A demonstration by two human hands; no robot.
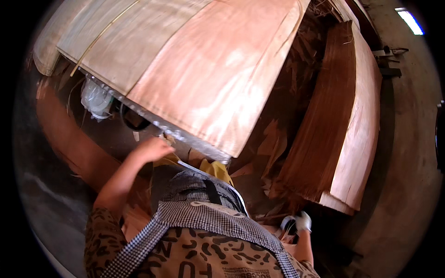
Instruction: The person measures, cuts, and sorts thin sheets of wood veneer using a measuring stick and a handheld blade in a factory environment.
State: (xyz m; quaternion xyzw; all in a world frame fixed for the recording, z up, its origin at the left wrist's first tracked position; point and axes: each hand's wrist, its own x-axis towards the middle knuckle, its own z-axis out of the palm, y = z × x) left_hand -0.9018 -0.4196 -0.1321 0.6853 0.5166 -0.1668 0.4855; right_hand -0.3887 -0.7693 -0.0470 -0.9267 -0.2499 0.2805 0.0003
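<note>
Thin wood veneer sheets (204, 69), pale on the left and pinkish on the right, lie over a table with a rough grey edge (185, 139). Just off that near edge is my left hand (156, 149), bare, its fingers curled closed. A small tan scrap shows by its fingertips; whether it is gripped I cannot make out. Low on the right, my right hand (303, 221) wears a white glove and hangs beside my body. A dark, white-rimmed object (288, 225) is next to it. The right fingers are too small and blurred to read.
A tall stack of reddish-brown veneer (324, 111) with a pale top sheet stands to the right. Torn veneer scraps (273, 143) litter the floor between it and the table. A narrow yellowish strip (104, 32) crosses the sheets. A clear plastic bag (96, 99) hangs below the table edge.
</note>
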